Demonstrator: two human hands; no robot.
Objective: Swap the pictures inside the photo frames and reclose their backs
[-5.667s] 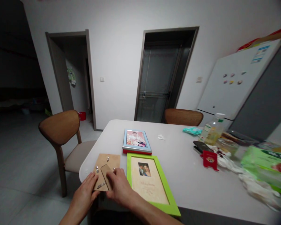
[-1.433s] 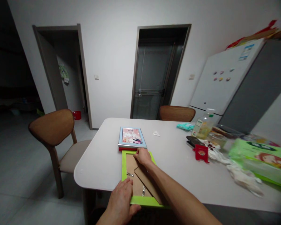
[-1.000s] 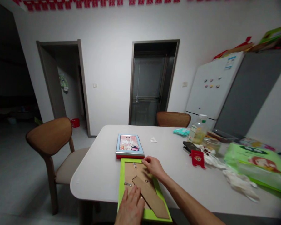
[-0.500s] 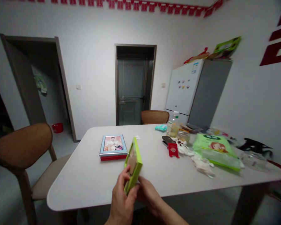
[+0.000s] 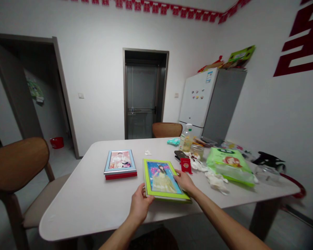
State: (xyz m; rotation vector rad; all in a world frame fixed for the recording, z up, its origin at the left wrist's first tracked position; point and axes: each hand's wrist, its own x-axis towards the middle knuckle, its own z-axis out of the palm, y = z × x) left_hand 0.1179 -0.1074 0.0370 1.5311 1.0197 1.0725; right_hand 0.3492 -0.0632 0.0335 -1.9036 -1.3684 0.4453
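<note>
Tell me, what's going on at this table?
A person is holding a green picture frame face up, showing a figure in a pale yellow gown. The left hand has its grip at the near left corner, the right hand at the right edge. Whether the frame touches the table is hard to tell. To its left, a blue picture frame lies on something red; to its right are a bottle and a green package.
</note>
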